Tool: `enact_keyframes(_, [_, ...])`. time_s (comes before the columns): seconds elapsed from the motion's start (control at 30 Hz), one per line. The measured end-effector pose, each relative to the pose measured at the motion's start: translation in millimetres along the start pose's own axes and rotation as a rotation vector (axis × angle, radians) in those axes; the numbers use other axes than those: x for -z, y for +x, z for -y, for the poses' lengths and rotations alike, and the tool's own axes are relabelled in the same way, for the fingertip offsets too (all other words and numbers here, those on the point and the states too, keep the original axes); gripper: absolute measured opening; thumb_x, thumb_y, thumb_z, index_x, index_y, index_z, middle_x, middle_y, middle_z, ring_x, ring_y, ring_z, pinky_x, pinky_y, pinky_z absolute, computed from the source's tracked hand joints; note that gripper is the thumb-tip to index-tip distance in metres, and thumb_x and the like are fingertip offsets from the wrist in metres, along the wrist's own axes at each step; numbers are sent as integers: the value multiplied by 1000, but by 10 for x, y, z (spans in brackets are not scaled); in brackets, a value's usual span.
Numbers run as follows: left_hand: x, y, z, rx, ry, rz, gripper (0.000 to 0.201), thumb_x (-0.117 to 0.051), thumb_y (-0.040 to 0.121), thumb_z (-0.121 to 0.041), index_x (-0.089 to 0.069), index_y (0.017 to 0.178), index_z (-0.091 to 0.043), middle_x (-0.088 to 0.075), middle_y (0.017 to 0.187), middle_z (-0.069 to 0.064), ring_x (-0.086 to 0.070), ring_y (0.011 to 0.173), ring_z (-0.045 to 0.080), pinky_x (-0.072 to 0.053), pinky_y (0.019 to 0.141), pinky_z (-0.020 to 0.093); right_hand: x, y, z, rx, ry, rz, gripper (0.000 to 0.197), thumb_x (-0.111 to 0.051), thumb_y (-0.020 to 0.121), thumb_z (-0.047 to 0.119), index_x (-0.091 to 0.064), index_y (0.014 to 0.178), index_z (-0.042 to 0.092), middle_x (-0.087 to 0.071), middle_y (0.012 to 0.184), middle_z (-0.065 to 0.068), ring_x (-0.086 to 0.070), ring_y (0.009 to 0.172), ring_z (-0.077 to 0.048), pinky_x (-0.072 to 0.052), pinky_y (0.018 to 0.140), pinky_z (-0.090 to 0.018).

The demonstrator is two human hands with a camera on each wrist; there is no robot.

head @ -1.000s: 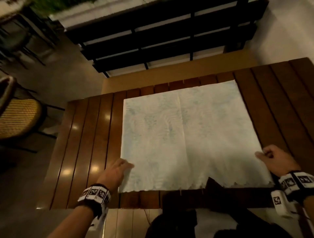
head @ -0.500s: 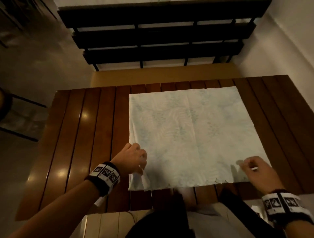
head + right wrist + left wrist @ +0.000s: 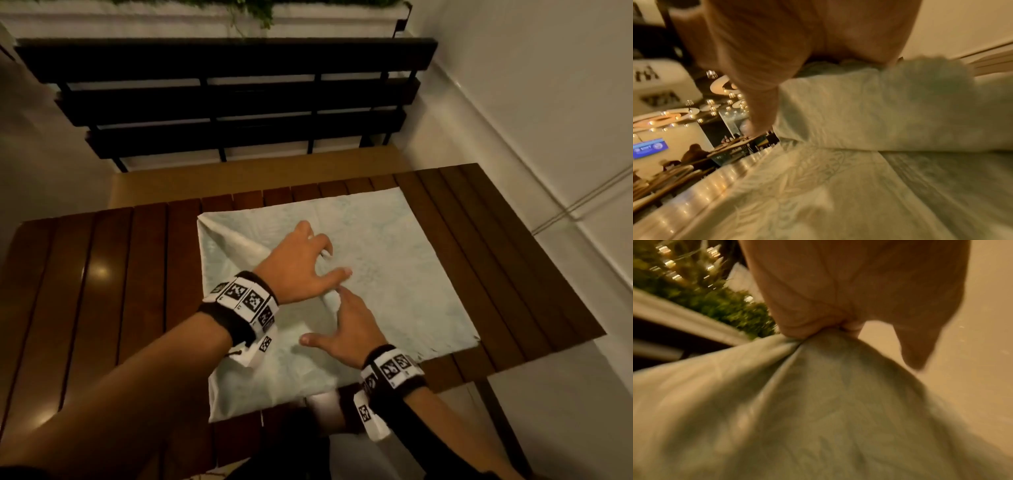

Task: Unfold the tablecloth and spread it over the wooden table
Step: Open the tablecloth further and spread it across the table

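A pale green patterned tablecloth [image 3: 394, 274] lies partly folded on the slatted wooden table [image 3: 102, 308], towards its right half. Both hands meet over the cloth's middle. My left hand [image 3: 330, 263] pinches a gathered bunch of the top layer and lifts it; the left wrist view shows the tablecloth [image 3: 818, 418] drawn up to a point at my fingers [image 3: 813, 318]. My right hand [image 3: 329, 317] lies flat beside it with its thumb spread. In the right wrist view its fingertips are hidden behind a raised fold of the tablecloth [image 3: 879, 105].
A black slatted bench back [image 3: 239, 102] stands beyond the table's far edge, above a tan seat [image 3: 239, 181]. A white wall [image 3: 548, 102] runs close along the right. Bare table slats lie to the left. Other tables and seated people [image 3: 692, 154] are off to the left.
Both hands left the cloth's near corners and moved to its middle. The left hand has drawn the left part of the top layer up and inward. The right near corner lies released.
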State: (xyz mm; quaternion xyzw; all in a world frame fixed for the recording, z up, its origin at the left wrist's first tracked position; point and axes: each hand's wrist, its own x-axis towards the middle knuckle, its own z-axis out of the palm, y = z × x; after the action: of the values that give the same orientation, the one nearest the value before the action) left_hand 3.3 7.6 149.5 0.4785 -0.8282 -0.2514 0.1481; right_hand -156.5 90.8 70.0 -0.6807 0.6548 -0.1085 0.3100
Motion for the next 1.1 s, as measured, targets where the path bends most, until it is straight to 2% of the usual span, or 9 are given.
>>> enact_keyframes(0.17, [272, 143, -181, -101, 686, 224, 95, -72, 51, -78, -52, 118, -13, -37, 121, 9, -41, 101, 23, -50, 85, 41, 33, 174, -521, -132, -215, -138, 74, -63, 72, 47, -39, 140, 31, -49, 139, -2, -47, 123, -28, -43, 98, -46])
enact_keyframes(0.27, [270, 173, -124, -109, 844, 244, 62, -75, 73, -52, -58, 115, -10, -41, 124, 8, -44, 101, 23, -51, 85, 40, 264, 218, -1050, -272, -273, -147, 54, -64, 72, 30, -57, 125, 31, -55, 132, -3, -50, 117, -30, -42, 96, -46])
enact_keyframes(0.33, [220, 183, -40, -89, 777, 235, 28, -56, 93, -32, -56, 117, -16, -53, 116, 5, -50, 95, 22, -51, 79, 36, 445, 299, -1396, -308, -229, -168, 46, -65, 72, 12, -62, 115, 30, -61, 121, -4, -56, 108, -29, -47, 91, -43])
enact_keyframes(0.5, [-48, 163, 234, 138, 639, 416, 30, -48, 93, -39, -47, 122, -31, -65, 104, -4, -62, 93, 17, -53, 78, 33, 1043, 717, -1743, -301, 316, -195, 16, -54, 92, 13, -57, 89, 28, -64, 79, 1, -63, 74, -20, -50, 58, -28])
enact_keyframes(0.6, [-145, 210, 362, 211, 664, 535, 48, -54, 81, -63, -52, 118, -32, -67, 108, -6, -64, 98, 19, -48, 78, 29, 1374, 1091, -1820, -64, 351, 22, 4, -56, 89, 33, -57, 93, 35, -67, 83, 5, -64, 78, -10, -51, 65, -26])
enact_keyframes(0.7, [-73, 304, 541, 323, 731, 564, 35, -45, 92, -54, -58, 116, -31, -69, 105, -7, -68, 93, 14, -53, 82, 29, 1619, 1520, -1864, 142, 57, 406, 35, -75, 71, 54, -58, 97, 38, -70, 90, 13, -65, 82, 1, -53, 70, -19])
enact_keyframes(0.83, [150, 598, 796, 423, 789, 577, 34, -40, 93, -46, -59, 115, -29, -70, 102, -7, -68, 91, 13, -54, 78, 28, 1876, 2230, -1643, 260, -500, 740, 42, -58, 81, 62, -62, 109, 31, -69, 110, 6, -65, 100, -19, -51, 80, -31])
enact_keyframes(0.97, [581, 1228, 1147, 541, 910, 409, 30, -42, 94, -41, -61, 113, -30, -70, 109, 0, -68, 99, 22, -53, 76, 33, 2348, 3273, -1049, 324, -690, 380, 37, -47, 86, 54, -59, 114, 33, -68, 116, 0, -65, 102, -29, -52, 82, -37])
enact_keyframes(1.1, [1160, 1761, 1547, 575, 743, -177, 21, -57, 87, -30, -62, 101, -16, -70, 89, 13, -66, 82, 38, -51, 63, 41, 2683, 3846, -461, 366, -557, -161, 17, -53, 87, 37, -54, 98, 23, -65, 85, -11, -65, 78, -38, -53, 66, -40])
